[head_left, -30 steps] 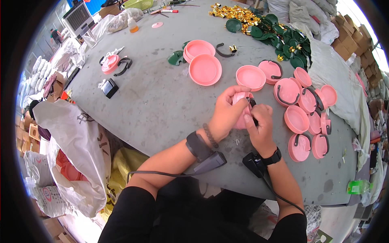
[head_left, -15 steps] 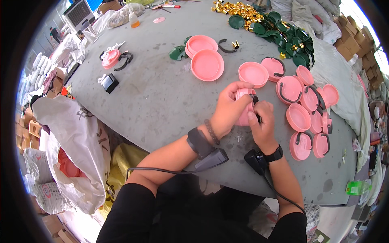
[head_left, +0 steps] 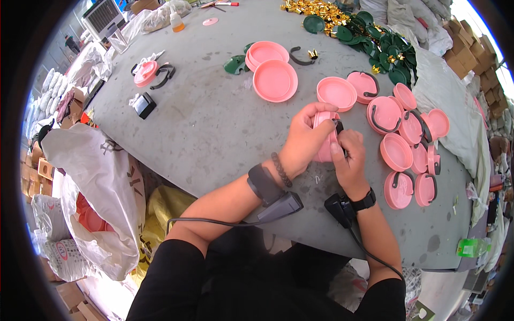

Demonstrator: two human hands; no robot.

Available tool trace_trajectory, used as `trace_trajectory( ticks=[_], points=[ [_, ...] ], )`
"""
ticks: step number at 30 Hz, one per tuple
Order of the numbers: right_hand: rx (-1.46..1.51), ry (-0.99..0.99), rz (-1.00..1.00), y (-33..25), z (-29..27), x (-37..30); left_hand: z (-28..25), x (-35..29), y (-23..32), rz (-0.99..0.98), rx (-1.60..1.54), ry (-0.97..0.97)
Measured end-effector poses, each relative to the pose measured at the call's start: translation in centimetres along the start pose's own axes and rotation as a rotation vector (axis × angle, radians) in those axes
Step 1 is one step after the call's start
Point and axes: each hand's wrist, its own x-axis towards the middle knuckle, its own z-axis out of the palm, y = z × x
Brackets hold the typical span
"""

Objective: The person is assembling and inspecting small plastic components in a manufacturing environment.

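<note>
At the left of the frame, a white woven sack stands open with pink round plastic pieces inside it, so stock seems to remain. In the upper left of the table, a pink round plastic lid lies beside a dark curved strap; whether they are joined, you cannot tell from here. In the upper middle, two shallow pink plastic dishes overlap, with no strap visible on them.

Just right of the frame's centre is the pink round plastic piece you are working on. Your left hand is clamped on it, and your right hand meets it closely, pinching the dark plastic strap at its right edge. The fitting looks under way and unfinished, though your fingers hide the joint.

To the right, several pink round pieces with dark straps lie in a loose cluster and look done. Among them, bare pink dishes show no strap; whether they need one, you cannot tell.
</note>
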Motion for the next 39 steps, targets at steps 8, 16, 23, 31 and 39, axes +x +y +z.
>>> trace_trajectory(
  ticks=[8,16,23,31,39],
  points=[
    [0.017,-0.016,0.045,0.1,0.0,-0.1,0.0,0.0,0.0,0.004,0.000,0.000],
    [-0.035,-0.051,-0.029,-0.1,-0.3,0.1,0.1,-0.1,0.1,0.025,-0.134,0.052],
    [0.020,-0.074,0.008,0.0,-0.2,0.1,-0.3,0.1,0.3,-0.024,-0.081,0.027],
    [-0.047,-0.079,-0.123,-0.7,-0.6,0.3,-0.7,0.6,0.7,-0.035,-0.131,-0.123],
    [-0.064,-0.040,-0.095,-0.4,-0.1,0.2,-1.4,1.2,1.0,-0.081,-0.189,-0.070]
  ],
)
